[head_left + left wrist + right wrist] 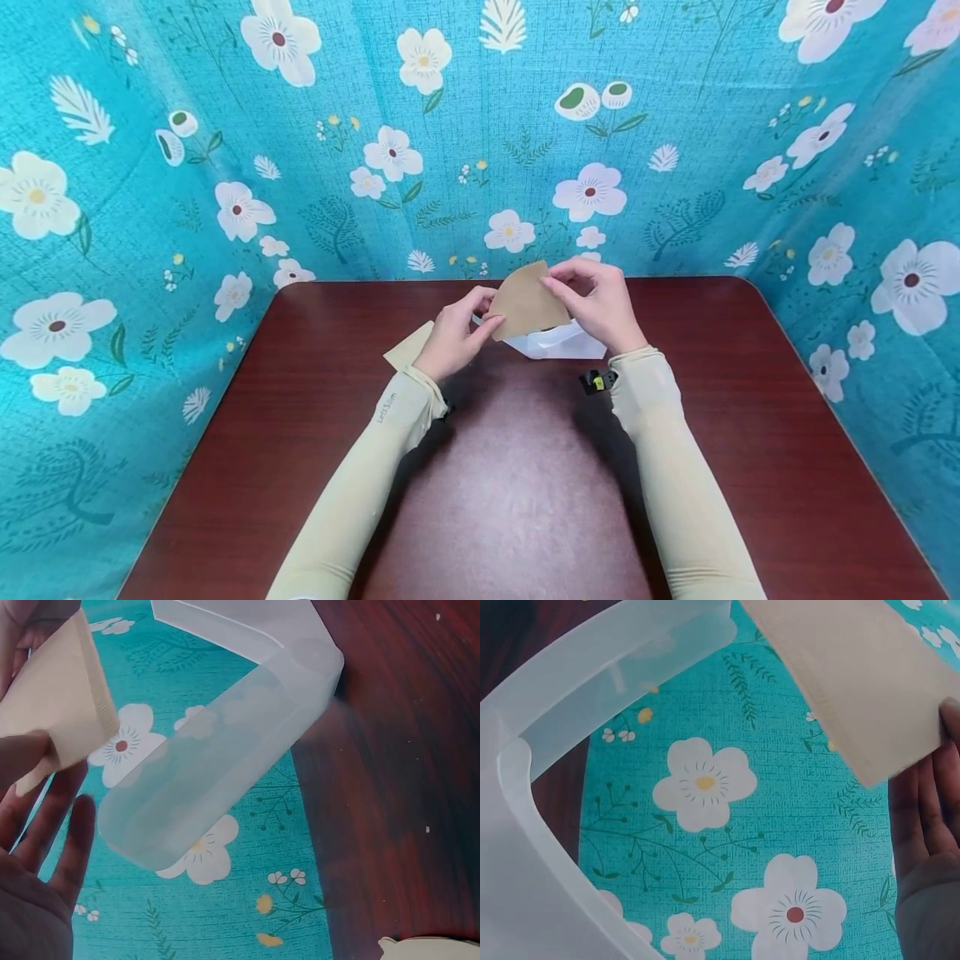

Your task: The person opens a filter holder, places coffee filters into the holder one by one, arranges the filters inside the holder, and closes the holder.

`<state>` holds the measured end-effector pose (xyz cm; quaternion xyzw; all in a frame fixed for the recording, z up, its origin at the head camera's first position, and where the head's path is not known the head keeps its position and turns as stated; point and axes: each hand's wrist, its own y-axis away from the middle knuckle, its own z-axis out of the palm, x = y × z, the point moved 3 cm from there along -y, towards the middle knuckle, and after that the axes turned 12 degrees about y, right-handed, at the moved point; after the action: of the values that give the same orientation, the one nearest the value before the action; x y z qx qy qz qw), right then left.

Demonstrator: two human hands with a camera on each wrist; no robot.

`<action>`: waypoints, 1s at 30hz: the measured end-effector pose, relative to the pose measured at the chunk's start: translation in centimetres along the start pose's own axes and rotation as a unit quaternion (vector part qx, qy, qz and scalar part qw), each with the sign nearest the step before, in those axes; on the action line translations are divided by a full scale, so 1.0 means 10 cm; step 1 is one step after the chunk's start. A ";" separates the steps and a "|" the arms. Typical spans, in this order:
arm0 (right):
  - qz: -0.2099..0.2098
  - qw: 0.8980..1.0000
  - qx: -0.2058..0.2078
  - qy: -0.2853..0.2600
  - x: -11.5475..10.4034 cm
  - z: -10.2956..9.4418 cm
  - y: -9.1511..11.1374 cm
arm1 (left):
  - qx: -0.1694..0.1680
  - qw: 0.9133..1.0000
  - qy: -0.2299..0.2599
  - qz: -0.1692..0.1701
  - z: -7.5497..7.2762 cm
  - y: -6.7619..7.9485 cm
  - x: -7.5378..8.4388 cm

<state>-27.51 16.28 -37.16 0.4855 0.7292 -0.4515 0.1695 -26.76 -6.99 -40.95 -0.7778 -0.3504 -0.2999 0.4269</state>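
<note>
A brown cone coffee filter (528, 304) is held up between both hands, above a white plastic box (558, 343). My left hand (457, 329) pinches its lower left edge between thumb and fingers. The right hand (596, 300) pinches the upper right edge. Seen from the left wrist, the filter (60, 697) shows a crimped seam, and a translucent flap (217, 757) extends from the box beside it. In the right wrist view the filter (862, 682) hangs apart from the box's pale wall (525, 847). Part of the box is hidden behind the filter.
Another tan paper piece (411, 346), resembling the filter, lies on the dark red table (495, 500) beside the left wrist. Floral turquoise cloth (465, 125) hangs behind the table and along both sides. A small black device (597, 382) sits at the right wrist.
</note>
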 end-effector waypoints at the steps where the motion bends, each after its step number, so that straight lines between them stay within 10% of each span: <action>1: 0.005 1.000 -0.003 0.001 0.01 -0.01 0.01 | 0.003 1.000 -0.007 0.004 0.00 0.00 0.01; 30: 0.011 1.000 -0.021 0.012 0.08 -0.29 -0.02 | 0.012 0.989 -0.119 0.082 0.14 -0.24 0.18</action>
<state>-27.55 19.14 -36.03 0.4954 0.7349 -0.4286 0.1756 -27.41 -4.32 -39.14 -0.8291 -0.3373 -0.1651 0.4142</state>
